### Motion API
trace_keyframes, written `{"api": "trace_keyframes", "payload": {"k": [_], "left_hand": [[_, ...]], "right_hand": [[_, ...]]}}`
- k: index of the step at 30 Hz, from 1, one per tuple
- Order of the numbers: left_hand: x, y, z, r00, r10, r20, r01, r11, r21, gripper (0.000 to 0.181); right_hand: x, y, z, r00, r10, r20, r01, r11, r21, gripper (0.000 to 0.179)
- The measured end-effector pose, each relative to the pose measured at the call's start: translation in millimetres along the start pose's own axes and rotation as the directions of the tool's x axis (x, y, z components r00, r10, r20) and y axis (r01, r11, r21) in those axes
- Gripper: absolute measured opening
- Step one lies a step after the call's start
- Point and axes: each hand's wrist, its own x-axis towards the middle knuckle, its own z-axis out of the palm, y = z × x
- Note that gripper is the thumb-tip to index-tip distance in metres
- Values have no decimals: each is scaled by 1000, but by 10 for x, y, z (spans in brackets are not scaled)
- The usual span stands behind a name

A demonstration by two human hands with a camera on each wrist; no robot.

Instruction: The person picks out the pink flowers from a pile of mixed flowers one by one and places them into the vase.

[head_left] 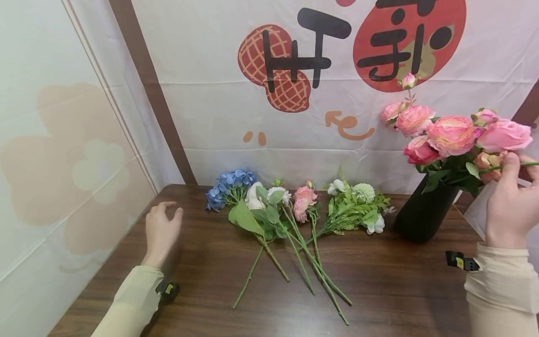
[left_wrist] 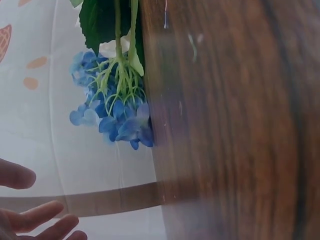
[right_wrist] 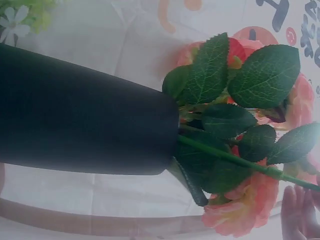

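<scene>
On the right in the head view, my right hand pinches a green flower stem between thumb and fingers. One end of that stem enters the mouth of a black vase; its other end runs out of the frame. Pink roses and peonies with dark leaves fill the vase, which looks tilted in the head view. My left hand is over the table's left side, fingers loosely bent and holding nothing. A blue hydrangea lies closest to it, at the table's back edge.
Across the middle of the brown wooden table lie white flowers, a pink peony and a green and white bunch, several stems pointing toward me. A printed white cloth hangs behind, another cloth at left.
</scene>
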Motion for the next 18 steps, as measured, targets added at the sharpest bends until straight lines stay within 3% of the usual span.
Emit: {"api": "trace_keyframes", "payload": {"k": [4, 9, 13, 16, 18], "left_hand": [[2, -17, -17, 1000, -9, 4, 9, 1000, 6, 39], [8, -49, -17, 1000, -6, -4, 6, 1000, 5, 39], [11, -54, -15, 1000, -1, -11, 1, 1000, 5, 38], [17, -52, -19, 1000, -3, -13, 3, 1000, 4, 38], [18, -47, -23, 1000, -7, -14, 7, 1000, 4, 38]], "right_hand": [[0, -10, 13, 997, -48, -55, 45, 998, -47, 24], [1, -19, 50, 994, 27, -108, -18, 996, 83, 4], [7, 26, 91, 994, 59, -95, -39, 978, 204, 9], [11, 83, 121, 996, 29, -89, -13, 984, 180, 18], [12, 116, 137, 995, -10, -100, 20, 995, 101, 20]]}}
